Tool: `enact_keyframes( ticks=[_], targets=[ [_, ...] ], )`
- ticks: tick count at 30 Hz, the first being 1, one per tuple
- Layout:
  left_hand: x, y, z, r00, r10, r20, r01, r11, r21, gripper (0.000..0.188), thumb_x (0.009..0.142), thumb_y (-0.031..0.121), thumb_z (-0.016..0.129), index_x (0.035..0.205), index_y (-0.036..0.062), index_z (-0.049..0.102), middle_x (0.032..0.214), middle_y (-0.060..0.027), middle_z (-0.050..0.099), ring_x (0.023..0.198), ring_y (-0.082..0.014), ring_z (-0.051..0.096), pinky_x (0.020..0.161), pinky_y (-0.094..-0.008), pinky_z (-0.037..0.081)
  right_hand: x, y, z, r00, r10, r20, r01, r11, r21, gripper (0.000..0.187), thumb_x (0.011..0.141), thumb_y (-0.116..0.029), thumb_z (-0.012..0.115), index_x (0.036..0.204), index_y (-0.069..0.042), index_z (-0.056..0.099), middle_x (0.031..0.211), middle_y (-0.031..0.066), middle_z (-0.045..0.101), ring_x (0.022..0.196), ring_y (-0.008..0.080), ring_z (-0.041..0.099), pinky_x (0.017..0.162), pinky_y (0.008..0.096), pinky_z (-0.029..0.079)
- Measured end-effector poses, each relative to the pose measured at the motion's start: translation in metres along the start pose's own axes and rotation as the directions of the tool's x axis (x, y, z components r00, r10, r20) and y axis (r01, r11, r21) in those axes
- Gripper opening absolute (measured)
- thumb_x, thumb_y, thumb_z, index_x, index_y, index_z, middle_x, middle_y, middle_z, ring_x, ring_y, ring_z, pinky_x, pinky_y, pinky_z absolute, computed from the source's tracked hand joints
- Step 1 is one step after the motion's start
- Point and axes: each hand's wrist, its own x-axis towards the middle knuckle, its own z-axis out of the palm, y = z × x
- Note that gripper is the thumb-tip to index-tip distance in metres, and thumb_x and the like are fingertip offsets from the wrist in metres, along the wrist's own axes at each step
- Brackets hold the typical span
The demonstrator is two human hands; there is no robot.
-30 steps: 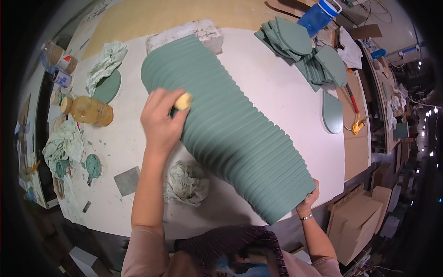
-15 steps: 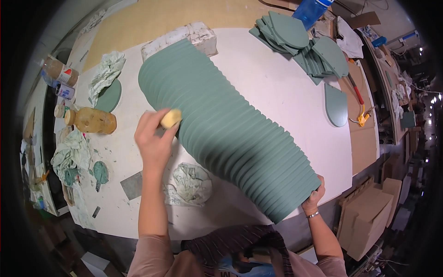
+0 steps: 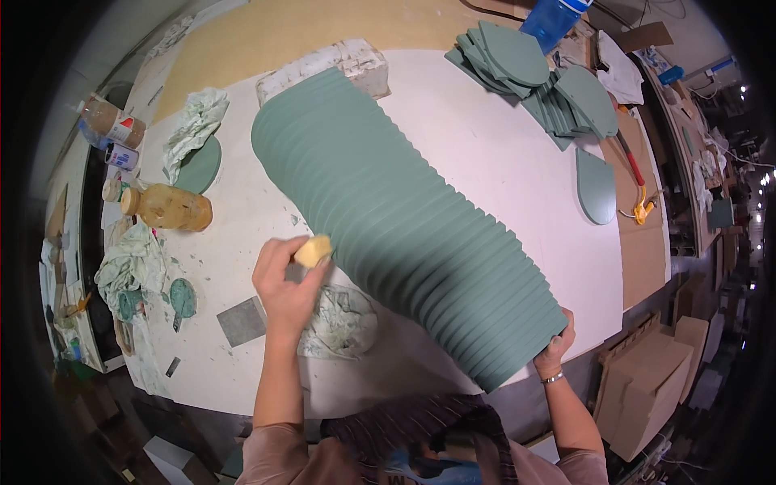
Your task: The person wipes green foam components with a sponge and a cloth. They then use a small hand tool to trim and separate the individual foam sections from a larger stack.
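A long row of green, round-ended flat plates (image 3: 404, 218) lies stacked face to face across the table, slanting from the far left to the near right. My left hand (image 3: 284, 279) pinches a small yellow sponge-like block (image 3: 314, 251) beside the row's left edge. Whether the block touches the plates I cannot tell. My right hand (image 3: 558, 343) grips the near right end of the row, its fingers partly hidden behind the last plate. At the far end, the row rests against a stained white block (image 3: 368, 71).
More green plates (image 3: 513, 56) are piled at the far right, with a single plate (image 3: 596, 186) nearer. To the left stand a jar of yellowish liquid (image 3: 174, 208) and crumpled cloths (image 3: 133, 263). A grey flat sheet (image 3: 241, 322) and a crumpled wrap (image 3: 339, 323) lie near my left forearm.
My left hand has moved nearer to me along the row's left edge with the yellow block. My right hand stays at the row's end. The whole view has shifted slightly.
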Motion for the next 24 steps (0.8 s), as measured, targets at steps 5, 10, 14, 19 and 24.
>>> enact_keyframes(
  ticks=[5,10,14,19,24],
  targets=[
    [-0.003,-0.005,-0.011,0.988,-0.149,-0.028,0.149,0.989,0.019,0.028,0.072,0.0,0.078,0.099,-0.0013,0.069,0.085,-0.0049,0.061,0.079,-0.0163,0.057,0.074,-0.028,0.046,-0.001,0.002,0.001,1.0,-0.004,0.004,0.004,1.0,0.008,0.095,0.084,-0.084,0.042,0.106,0.008,0.058,0.077,0.0099,0.063,0.074,0.0164,0.062,0.067,0.0312,0.05],
    [0.011,-0.006,-0.011,0.989,-0.137,-0.064,0.133,0.989,-0.057,0.032,0.076,0.0,0.077,0.106,-0.0016,0.068,0.091,-0.0047,0.062,0.081,-0.0146,0.057,0.076,-0.0277,0.047,-0.001,0.002,0.003,1.0,-0.003,0.004,0.003,1.0,0.009,0.095,0.084,-0.083,0.042,0.104,0.008,0.057,0.077,0.0097,0.063,0.073,0.0168,0.061,0.066,0.0314,0.049],
    [0.026,-0.02,-0.009,0.984,-0.123,-0.126,0.117,0.992,-0.049,0.037,0.075,0.0,0.078,0.11,-0.0018,0.068,0.09,-0.0076,0.063,0.079,-0.0178,0.058,0.074,-0.029,0.048,-0.002,0.004,0.002,1.0,-0.003,0.007,0.003,1.0,0.012,0.095,0.084,-0.083,0.042,0.104,0.008,0.057,0.076,0.0097,0.062,0.073,0.0173,0.061,0.067,0.0316,0.049],
    [0.064,-0.035,-0.012,0.98,-0.069,-0.187,0.067,0.998,-0.015,0.037,0.077,0.001,0.078,0.112,-0.0012,0.068,0.09,-0.0073,0.063,0.077,-0.0178,0.055,0.072,-0.0302,0.048,-0.001,0.006,0.001,1.0,-0.017,-0.004,0.017,1.0,0.006,0.095,0.084,-0.084,0.042,0.104,0.008,0.057,0.077,0.0099,0.062,0.072,0.017,0.061,0.066,0.0316,0.049],
    [0.11,-0.049,-0.007,0.978,-0.005,-0.21,0.006,1.0,0.003,0.037,0.078,0.002,0.077,0.113,0.0,0.068,0.088,-0.0066,0.061,0.074,-0.0164,0.054,0.07,-0.0288,0.047,0.0,-0.004,0.003,1.0,0.004,0.005,-0.005,1.0,0.023,0.096,0.083,-0.085,0.043,0.103,0.007,0.057,0.078,0.0095,0.063,0.072,0.016,0.061,0.065,0.0311,0.05]
  ],
)
